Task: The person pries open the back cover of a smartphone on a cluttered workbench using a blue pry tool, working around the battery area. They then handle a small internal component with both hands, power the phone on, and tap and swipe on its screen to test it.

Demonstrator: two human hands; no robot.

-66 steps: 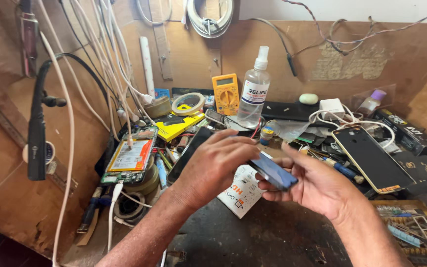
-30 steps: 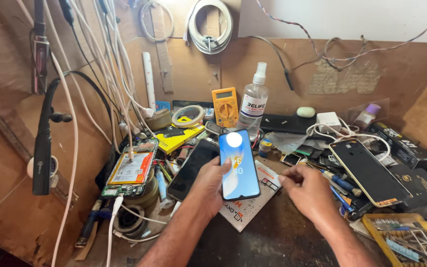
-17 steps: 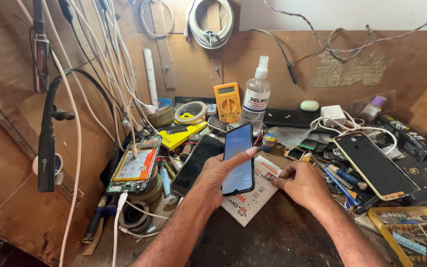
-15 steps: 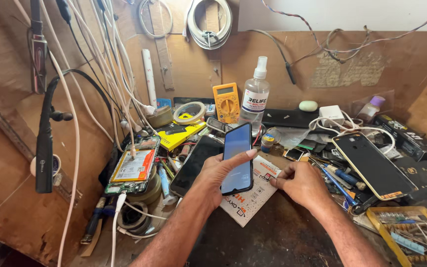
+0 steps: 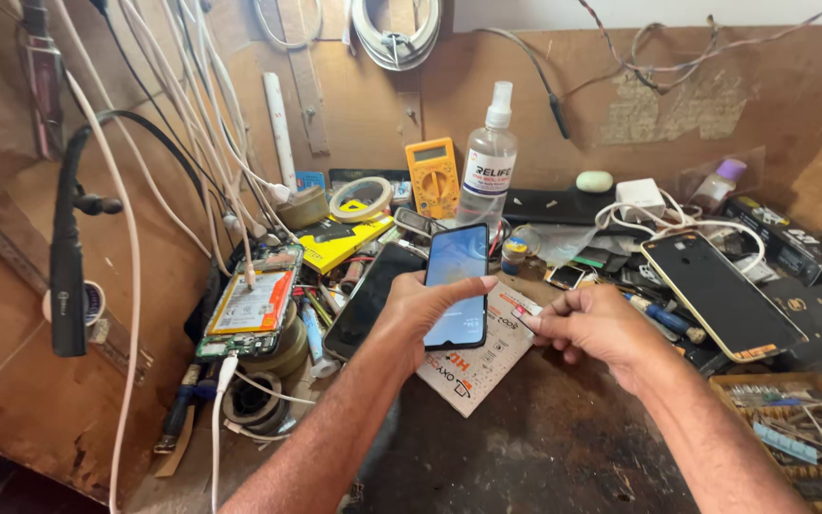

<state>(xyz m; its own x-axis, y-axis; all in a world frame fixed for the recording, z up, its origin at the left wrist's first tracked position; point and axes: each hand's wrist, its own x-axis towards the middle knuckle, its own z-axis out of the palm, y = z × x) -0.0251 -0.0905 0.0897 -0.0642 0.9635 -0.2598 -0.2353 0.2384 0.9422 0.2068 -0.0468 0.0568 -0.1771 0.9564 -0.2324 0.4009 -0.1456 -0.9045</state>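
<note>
Phone [image 5: 457, 286] now tipped a bit lower than a moment ago, screen glowing blue, gripped in left hand [image 5: 425, 314] above the paper card [image 5: 482, 357]. Right hand [image 5: 592, 328] beside it, fingers curled, probably holding nothing.

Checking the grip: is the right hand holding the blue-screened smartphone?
No, the left hand alone holds the blue-screened smartphone; the right hand rests beside it.
</note>
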